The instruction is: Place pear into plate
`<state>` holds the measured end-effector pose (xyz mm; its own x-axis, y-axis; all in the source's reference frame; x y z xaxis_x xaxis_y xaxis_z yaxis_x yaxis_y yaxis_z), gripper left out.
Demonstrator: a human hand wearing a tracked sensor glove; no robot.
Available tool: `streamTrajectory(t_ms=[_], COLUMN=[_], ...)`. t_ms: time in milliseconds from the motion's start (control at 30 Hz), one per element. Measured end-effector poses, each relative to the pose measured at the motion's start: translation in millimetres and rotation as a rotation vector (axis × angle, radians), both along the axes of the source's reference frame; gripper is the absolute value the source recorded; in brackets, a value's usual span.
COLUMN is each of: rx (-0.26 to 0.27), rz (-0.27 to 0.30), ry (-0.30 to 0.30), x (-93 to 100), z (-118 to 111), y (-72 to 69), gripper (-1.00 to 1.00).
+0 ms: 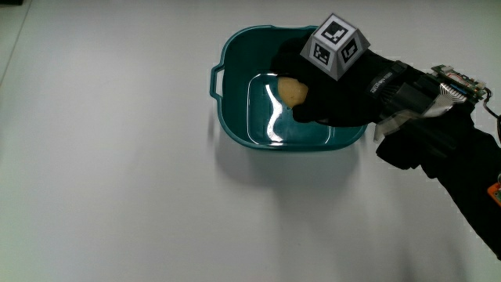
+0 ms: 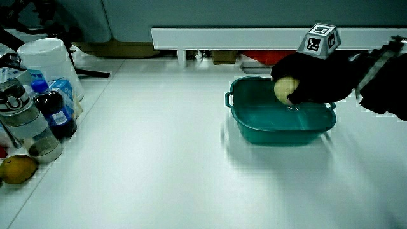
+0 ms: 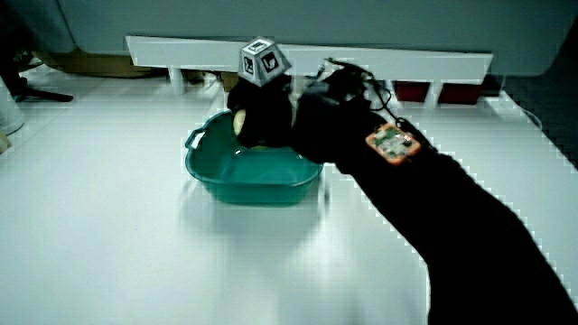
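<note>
A deep teal plate (image 1: 235, 117) with small handles stands on the white table; both side views show it too (image 2: 254, 124) (image 3: 212, 171). The gloved hand (image 1: 333, 98) hovers over the inside of the plate, its fingers curled around a yellowish pear (image 1: 293, 92). The pear (image 2: 285, 89) sits in the grasp just above the plate's floor, partly hidden by the fingers. In a side view only a sliver of the pear (image 3: 239, 120) shows beside the hand (image 3: 262, 113). A patterned cube (image 1: 337, 47) rides on the back of the hand.
At the table's edge in a side view stand bottles (image 2: 54, 114), a white container (image 2: 48, 63) and a lemon (image 2: 18, 169). A low white partition (image 2: 254, 37) runs along the table. The black forearm (image 3: 424, 199) reaches across the table to the plate.
</note>
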<state>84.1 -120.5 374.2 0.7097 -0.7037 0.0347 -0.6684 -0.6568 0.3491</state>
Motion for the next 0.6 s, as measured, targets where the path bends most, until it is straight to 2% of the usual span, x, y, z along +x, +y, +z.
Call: streamTrajectory(t_ms=[167, 200, 300, 400, 600], rx=[0.000, -0.005, -0.027, -0.027, -0.050], rz=[0.013, 0.020, 0.043, 0.069, 0.078], ry=[0.020, 0.036, 0.033, 0.046, 0.098], x=[-1.4, -0.3, 2.8, 4.5, 6.2], z=[17, 24, 35, 46, 69], y=[2.3, 1.8, 0.5, -0.7, 0.6], gripper=[0.00, 0.00, 0.00, 0.00, 0.00])
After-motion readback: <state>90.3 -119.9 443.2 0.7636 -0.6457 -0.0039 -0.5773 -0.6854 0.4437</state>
